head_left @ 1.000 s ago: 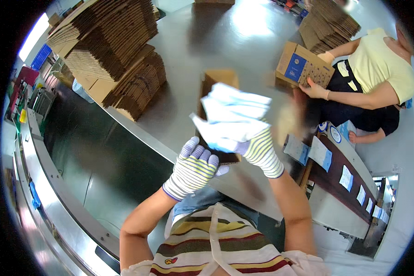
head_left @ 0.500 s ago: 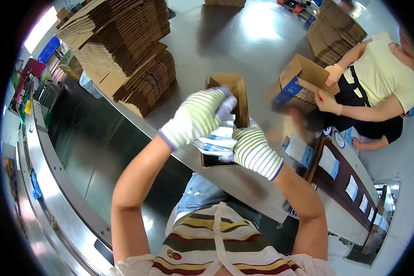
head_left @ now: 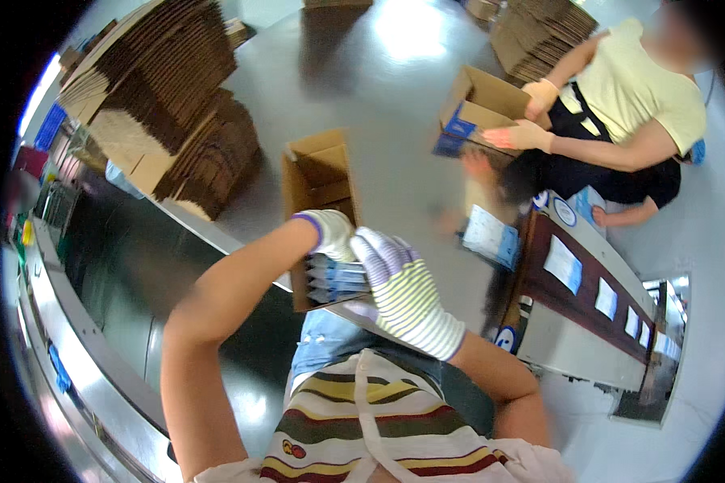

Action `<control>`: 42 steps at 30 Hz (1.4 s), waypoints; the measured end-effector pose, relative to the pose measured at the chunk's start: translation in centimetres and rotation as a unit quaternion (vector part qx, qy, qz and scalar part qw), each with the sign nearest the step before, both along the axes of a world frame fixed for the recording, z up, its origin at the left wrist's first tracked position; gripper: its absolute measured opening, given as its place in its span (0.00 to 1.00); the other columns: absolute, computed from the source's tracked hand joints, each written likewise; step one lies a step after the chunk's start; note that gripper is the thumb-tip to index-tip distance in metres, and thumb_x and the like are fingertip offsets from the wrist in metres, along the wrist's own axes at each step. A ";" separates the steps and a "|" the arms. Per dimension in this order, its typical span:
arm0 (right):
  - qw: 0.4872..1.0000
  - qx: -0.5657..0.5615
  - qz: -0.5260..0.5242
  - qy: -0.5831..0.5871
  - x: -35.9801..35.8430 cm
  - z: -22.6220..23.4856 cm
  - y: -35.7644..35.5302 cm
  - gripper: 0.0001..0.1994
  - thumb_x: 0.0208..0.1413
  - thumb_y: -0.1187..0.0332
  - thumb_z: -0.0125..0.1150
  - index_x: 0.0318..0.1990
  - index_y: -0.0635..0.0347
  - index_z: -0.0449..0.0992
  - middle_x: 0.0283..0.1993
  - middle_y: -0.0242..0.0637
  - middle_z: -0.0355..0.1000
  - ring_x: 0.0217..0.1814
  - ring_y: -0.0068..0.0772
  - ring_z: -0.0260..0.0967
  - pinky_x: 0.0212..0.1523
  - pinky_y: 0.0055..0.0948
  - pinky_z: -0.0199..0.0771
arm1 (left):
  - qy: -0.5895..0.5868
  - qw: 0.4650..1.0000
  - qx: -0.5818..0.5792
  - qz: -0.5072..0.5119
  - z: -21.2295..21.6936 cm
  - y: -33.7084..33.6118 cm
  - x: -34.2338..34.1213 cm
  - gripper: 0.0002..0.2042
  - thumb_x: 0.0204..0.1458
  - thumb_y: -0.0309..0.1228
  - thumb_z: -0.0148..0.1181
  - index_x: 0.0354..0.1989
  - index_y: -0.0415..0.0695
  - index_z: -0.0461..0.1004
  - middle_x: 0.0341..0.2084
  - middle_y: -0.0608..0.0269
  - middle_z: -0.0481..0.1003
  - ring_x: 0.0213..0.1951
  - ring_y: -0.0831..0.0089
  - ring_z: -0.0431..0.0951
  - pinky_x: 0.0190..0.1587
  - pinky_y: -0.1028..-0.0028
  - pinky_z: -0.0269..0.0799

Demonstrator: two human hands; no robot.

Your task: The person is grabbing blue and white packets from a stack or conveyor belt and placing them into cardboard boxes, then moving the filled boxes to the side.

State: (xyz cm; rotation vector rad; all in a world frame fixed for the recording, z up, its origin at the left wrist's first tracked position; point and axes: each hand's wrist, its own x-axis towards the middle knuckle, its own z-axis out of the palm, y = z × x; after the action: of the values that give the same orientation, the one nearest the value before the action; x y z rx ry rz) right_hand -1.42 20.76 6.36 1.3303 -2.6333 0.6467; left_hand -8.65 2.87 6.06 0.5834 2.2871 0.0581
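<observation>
A long, narrow brown cardboard box (head_left: 321, 163) stands with its top open on the metal table before me. Flat blue-and-white packets (head_left: 330, 278) fill its near end in a row. My left hand (head_left: 330, 233), in a striped knit glove, bends down into the box just beyond the packets; its fingers are hidden. Against the box's right wall lies my right hand (head_left: 407, 298), gloved alike, its fingers stretched toward the left hand and its thumb apart near the box's near corner.
Tall stacks of flattened cardboard (head_left: 157, 88) stand at the left. At the right a co-worker handles another open box (head_left: 491, 101). A dark conveyor belt (head_left: 584, 278) carries spaced packets, and a further packet (head_left: 491, 235) lies by its end. A metal rail (head_left: 80, 322) runs along the far left.
The packets between my hands have gone down into the box's near end. My left hand has dropped into the box, and my right hand has moved onto its right wall. The view has shifted.
</observation>
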 end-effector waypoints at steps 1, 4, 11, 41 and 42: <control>0.999 -0.032 0.000 -0.013 0.2 -0.4 -0.2 0.42 0.40 0.53 0.63 0.61 0.64 0.53 0.62 0.50 0.53 0.63 0.49 0.53 0.63 0.47 0.52 | 0.022 1.000 0.021 -0.005 -0.5 -0.6 0.1 0.16 0.42 0.46 0.57 0.30 0.45 0.78 0.32 0.49 0.75 0.39 0.52 0.74 0.42 0.64 0.70; 0.998 -0.053 0.013 0.016 0.5 -1.8 -0.6 0.39 0.42 0.54 0.64 0.60 0.61 0.55 0.60 0.48 0.56 0.59 0.49 0.58 0.60 0.46 0.57 | 0.011 0.995 0.098 0.011 -2.8 -2.3 0.4 0.16 0.39 0.48 0.60 0.25 0.47 0.76 0.24 0.51 0.76 0.31 0.52 0.75 0.37 0.66 0.72; 0.986 -0.106 0.062 -0.110 -3.1 1.0 3.1 0.38 0.44 0.49 0.63 0.58 0.65 0.58 0.57 0.55 0.61 0.53 0.53 0.64 0.55 0.43 0.64 | 0.155 0.982 0.107 0.016 2.8 0.4 5.9 0.20 0.54 0.42 0.45 0.26 0.36 0.75 0.21 0.43 0.73 0.30 0.53 0.76 0.36 0.60 0.72; 0.927 0.291 -0.168 -0.167 -4.8 -6.9 13.6 0.39 0.33 0.44 0.67 0.52 0.59 0.66 0.53 0.50 0.64 0.55 0.50 0.63 0.57 0.48 0.59 | 0.228 0.967 0.111 -0.003 0.0 1.8 5.8 0.21 0.53 0.43 0.45 0.35 0.35 0.74 0.29 0.47 0.75 0.34 0.55 0.76 0.42 0.62 0.70; 0.938 0.170 -0.174 -0.247 -3.5 -7.1 13.2 0.36 0.35 0.47 0.67 0.52 0.59 0.66 0.53 0.50 0.65 0.55 0.49 0.64 0.57 0.49 0.60 | 0.226 0.968 0.107 -0.009 0.1 1.8 5.8 0.21 0.52 0.43 0.45 0.35 0.36 0.74 0.29 0.47 0.75 0.34 0.55 0.76 0.41 0.62 0.70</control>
State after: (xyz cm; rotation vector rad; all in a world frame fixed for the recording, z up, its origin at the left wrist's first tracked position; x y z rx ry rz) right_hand -4.92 33.97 -0.69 0.7886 -3.4029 0.5418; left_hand -2.83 4.63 6.12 0.7928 2.7393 0.1813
